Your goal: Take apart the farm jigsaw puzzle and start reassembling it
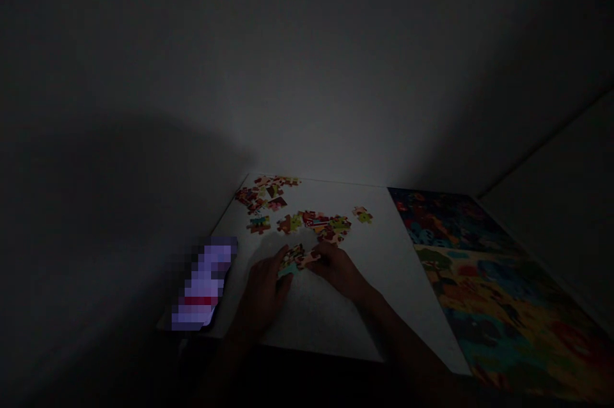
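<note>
My left hand [266, 280] is closed on a small cluster of jigsaw pieces [290, 259], its thumb below and its fingers along the far side. Pinched in the fingertips of my right hand [338, 267] is a pale and brown puzzle piece [311, 258], which meets the cluster's right side. The dim light hides whether the two are locked together. Just beyond my hands lies a group of puzzle pieces [330, 227] on the white tabletop [336, 325]. A yellow-green piece [362, 215] lies apart to the right, and a teal-edged piece [259, 224] to the left.
A heap of loose pieces [261, 194] sits at the table's far left corner. A lit phone [206, 283], its screen pixelated, lies at the left edge. Colourful picture sheets [484, 293] with animals cover the right side. Walls stand behind and beside the table.
</note>
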Motion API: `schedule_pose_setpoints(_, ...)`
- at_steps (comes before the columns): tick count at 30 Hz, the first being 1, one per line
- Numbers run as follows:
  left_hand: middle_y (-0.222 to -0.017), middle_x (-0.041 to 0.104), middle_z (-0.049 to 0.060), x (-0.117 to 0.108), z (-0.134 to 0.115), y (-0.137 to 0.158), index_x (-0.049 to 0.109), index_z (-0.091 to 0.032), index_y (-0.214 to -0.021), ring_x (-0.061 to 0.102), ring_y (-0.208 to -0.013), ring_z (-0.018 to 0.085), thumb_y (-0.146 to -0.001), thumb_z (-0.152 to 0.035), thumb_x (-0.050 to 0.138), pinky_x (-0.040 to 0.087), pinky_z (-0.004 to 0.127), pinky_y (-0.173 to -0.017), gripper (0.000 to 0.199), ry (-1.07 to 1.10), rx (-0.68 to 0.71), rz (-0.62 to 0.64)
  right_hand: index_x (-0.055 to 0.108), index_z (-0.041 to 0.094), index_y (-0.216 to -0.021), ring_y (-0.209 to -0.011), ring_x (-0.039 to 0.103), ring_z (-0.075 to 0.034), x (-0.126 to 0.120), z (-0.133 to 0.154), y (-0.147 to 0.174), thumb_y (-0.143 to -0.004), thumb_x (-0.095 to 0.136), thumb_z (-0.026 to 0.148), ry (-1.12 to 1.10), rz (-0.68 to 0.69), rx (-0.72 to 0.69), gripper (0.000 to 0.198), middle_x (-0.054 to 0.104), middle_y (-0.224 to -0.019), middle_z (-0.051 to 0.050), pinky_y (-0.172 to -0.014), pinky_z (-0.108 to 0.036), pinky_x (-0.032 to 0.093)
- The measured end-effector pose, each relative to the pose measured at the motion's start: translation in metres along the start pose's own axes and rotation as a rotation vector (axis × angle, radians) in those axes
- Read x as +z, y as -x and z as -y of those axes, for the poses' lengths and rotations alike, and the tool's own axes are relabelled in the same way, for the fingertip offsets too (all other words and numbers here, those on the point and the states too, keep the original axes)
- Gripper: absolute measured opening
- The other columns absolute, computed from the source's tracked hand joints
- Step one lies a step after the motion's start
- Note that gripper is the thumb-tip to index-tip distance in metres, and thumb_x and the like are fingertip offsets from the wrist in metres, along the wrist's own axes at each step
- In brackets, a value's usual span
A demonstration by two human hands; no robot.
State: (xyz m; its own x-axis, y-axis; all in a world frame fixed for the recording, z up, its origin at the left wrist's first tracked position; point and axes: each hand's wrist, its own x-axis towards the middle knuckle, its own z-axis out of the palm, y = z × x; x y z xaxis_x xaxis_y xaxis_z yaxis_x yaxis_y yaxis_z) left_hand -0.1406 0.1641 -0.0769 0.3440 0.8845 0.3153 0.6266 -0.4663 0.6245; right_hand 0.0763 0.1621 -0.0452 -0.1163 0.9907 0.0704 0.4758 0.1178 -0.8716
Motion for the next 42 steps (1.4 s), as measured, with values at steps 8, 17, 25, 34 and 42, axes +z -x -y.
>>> schedule_pose_setpoints(8, -0.123, 0.065, 0.010, -0.003, -0.002, -0.001, 0.042, -0.021, -0.147, 0.059, -0.112, 0.028, -0.089, -0.025, 0.054, 0.047, 0.046, -0.099, 0.059, -0.018, -0.004, 0.028, 0.060, 0.020, -0.081, -0.076, 0.055, -0.016, -0.014, -0.002, 0.003, -0.084, 0.065, 0.041, -0.118, 0.154, 0.051, 0.022, 0.060, -0.083, 0.000, -0.069, -0.027, 0.043)
schedule_pose_setpoints(17, -0.120, 0.066, 0.011, 0.000, -0.001, -0.001, 0.041, -0.021, -0.146, 0.061, -0.108, 0.027, -0.095, -0.034, 0.052, 0.048, 0.045, -0.096, 0.055, -0.013, 0.081, 0.017, 0.056, 0.023, -0.092, -0.078, 0.057, -0.017, 0.011, 0.015, 0.006, -0.080, 0.071, 0.030, 0.312, 0.101, -0.006, 0.020, 0.063, -0.087, -0.001, -0.069, -0.026, 0.041)
schedule_pose_setpoints(25, -0.116, 0.066, 0.010, -0.010, -0.012, -0.001, 0.042, -0.020, -0.145, 0.060, -0.106, 0.025, -0.098, -0.028, 0.046, 0.050, 0.042, -0.094, 0.048, 0.036, 0.093, 0.065, 0.063, 0.019, -0.092, -0.078, 0.061, -0.017, -0.032, -0.007, -0.110, -0.082, 0.057, 0.027, 0.202, -0.076, -0.004, 0.014, 0.067, -0.088, -0.003, -0.072, -0.029, 0.048)
schedule_pose_setpoints(34, -0.114, 0.064, 0.013, -0.005, -0.007, 0.003, 0.050, -0.017, -0.134, 0.060, -0.104, 0.027, -0.086, -0.020, 0.055, 0.053, 0.044, -0.089, 0.049, 0.096, 0.034, 0.064, 0.057, 0.021, -0.135, -0.131, 0.048, -0.027, 0.009, -0.017, -0.228, -0.094, 0.050, 0.032, 0.762, -0.058, -0.051, 0.043, 0.053, -0.144, -0.011, -0.107, -0.041, 0.039)
schedule_pose_setpoints(42, -0.104, 0.065, 0.011, -0.013, -0.014, -0.003, 0.059, -0.017, -0.112, 0.060, -0.097, 0.027, -0.081, -0.017, 0.055, 0.053, 0.045, -0.084, 0.032, 0.090, 0.043, 0.076, 0.072, 0.018, -0.107, -0.111, 0.059, -0.023, -0.014, -0.019, -0.194, -0.093, 0.054, 0.035, 0.824, -0.050, 0.083, 0.028, 0.068, -0.115, -0.013, -0.096, -0.033, 0.043)
